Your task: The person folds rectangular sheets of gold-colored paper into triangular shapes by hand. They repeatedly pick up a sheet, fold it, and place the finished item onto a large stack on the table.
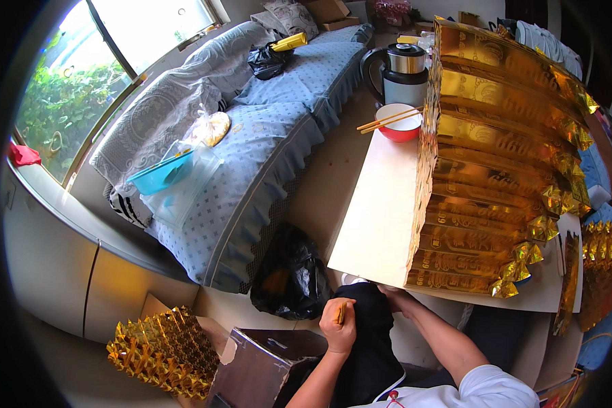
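Note:
My left hand [336, 326] is closed around a small folded piece of gold foil paper [341, 313], one end of which sticks out of the fist. Over my dark-trousered leg [364, 326], my right hand [393, 299] reaches to the near edge of the white table [372, 204]. The table edge and my leg partly hide its fingers, so whether it holds anything cannot be told. Above it on the table stands a large stack of gold foil paper strips [479, 204], printed and with pleated tips at the right end. A white shoe [353, 279] shows beyond my knee.
A red-and-white bowl [399, 125] with chopsticks [382, 121] and a thermal jug [404, 76] stand at the table's far side. A black plastic bag [290, 275] lies on the floor. Folded gold foil pieces [166, 352] sit left of a brown wooden box [255, 364]. A sofa [265, 132] runs alongside.

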The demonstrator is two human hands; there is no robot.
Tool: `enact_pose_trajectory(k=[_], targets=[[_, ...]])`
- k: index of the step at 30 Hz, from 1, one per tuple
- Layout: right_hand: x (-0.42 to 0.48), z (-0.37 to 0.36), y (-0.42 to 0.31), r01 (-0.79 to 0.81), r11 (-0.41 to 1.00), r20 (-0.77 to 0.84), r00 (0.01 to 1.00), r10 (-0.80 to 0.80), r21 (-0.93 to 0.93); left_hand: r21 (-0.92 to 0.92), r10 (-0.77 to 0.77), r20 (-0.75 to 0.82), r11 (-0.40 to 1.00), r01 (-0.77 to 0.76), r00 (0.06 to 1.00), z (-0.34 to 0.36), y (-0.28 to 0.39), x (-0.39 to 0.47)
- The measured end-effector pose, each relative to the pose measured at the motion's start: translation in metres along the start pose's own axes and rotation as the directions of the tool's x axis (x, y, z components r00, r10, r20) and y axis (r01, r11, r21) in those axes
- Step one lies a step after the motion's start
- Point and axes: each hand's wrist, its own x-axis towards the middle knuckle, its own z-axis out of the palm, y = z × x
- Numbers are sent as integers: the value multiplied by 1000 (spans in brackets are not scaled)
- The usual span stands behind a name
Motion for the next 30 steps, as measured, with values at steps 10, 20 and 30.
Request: enact_pose_trajectory(k=[10,20,30], targets=[[10,18,13,253,967,28,967,-253,9,20,28,-4,999,-28,1000,0,0,0],[62,6,42,649,720,-106,721,-685,-247,9,31,41,999,-31,999,10,9,3],[-7,-11,8,-80,965,235,972,20,250,48,14,10,999,-15,1000,3,-9,-8]])
